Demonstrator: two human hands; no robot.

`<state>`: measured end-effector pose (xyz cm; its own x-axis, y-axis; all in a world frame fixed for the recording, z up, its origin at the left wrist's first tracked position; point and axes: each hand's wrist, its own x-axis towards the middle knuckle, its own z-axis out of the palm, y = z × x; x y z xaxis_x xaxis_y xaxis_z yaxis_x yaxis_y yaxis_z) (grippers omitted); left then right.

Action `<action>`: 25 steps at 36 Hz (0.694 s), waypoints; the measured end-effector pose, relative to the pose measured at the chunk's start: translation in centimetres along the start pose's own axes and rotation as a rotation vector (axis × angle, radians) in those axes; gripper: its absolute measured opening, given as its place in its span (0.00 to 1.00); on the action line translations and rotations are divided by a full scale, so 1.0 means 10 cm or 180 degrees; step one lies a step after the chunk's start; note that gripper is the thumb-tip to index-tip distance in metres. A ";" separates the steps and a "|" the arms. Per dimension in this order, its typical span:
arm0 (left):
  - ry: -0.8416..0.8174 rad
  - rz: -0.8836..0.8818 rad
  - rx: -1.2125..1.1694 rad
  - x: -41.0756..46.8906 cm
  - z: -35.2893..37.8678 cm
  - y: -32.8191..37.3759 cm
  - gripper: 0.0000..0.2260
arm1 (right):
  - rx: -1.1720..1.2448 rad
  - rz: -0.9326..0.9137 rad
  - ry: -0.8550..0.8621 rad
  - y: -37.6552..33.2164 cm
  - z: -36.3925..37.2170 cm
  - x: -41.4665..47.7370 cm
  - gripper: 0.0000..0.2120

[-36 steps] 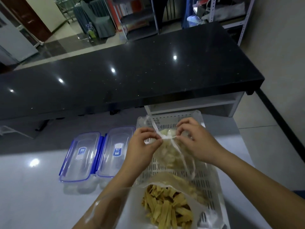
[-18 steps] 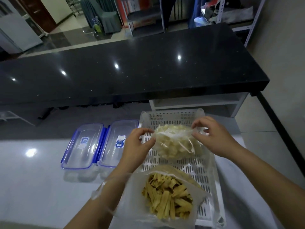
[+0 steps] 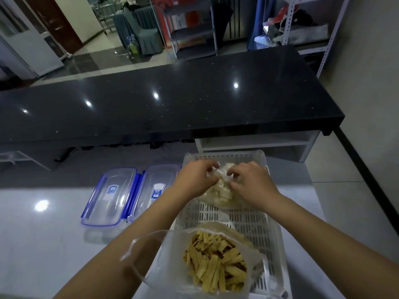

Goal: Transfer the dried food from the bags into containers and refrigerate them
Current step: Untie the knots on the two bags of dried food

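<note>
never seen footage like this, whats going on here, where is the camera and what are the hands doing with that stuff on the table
There is no machine here: a person wears a wide-angle camera on the head, so you look forward and down along both bare arms.

In front is a pale table. On it sits a white slotted tray. At the tray's far end lies a clear bag of pale dried food. The left hand and the right hand both pinch the top of that bag, apparently working at its opening. Nearer the camera, a second, open bag of yellowish dried strips rests partly in the tray.

Left of the tray stand two clear containers with blue-edged lids, side by side and closed. Beyond the table runs a black counter.
</note>
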<state>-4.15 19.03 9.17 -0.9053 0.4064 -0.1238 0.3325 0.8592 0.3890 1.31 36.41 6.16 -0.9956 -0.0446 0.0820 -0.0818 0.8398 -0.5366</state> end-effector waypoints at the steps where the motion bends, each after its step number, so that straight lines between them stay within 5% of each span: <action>1: 0.0009 0.0014 0.0032 0.00 0.01 0.01 0.15 | -0.0090 -0.0013 0.0017 0.01 0.01 -0.01 0.10; 5: 0.0261 0.0176 0.0035 -0.04 0.02 0.01 0.06 | -0.0186 -0.0149 0.0195 0.03 0.01 -0.07 0.07; 16: 0.0984 -0.0174 -0.1704 -0.37 0.03 -0.12 0.07 | 0.1706 0.0149 0.0195 0.22 -0.46 -0.29 0.05; 25: 0.0568 -0.0139 -0.2769 -0.55 0.00 -0.05 0.10 | 0.1787 0.0189 -0.0513 0.18 -0.56 -0.46 0.07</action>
<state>0.69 16.41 9.63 -0.9644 0.2617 -0.0389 0.0438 0.3027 0.9521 6.00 41.17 9.48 -0.9899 -0.1248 -0.0671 0.0070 0.4303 -0.9027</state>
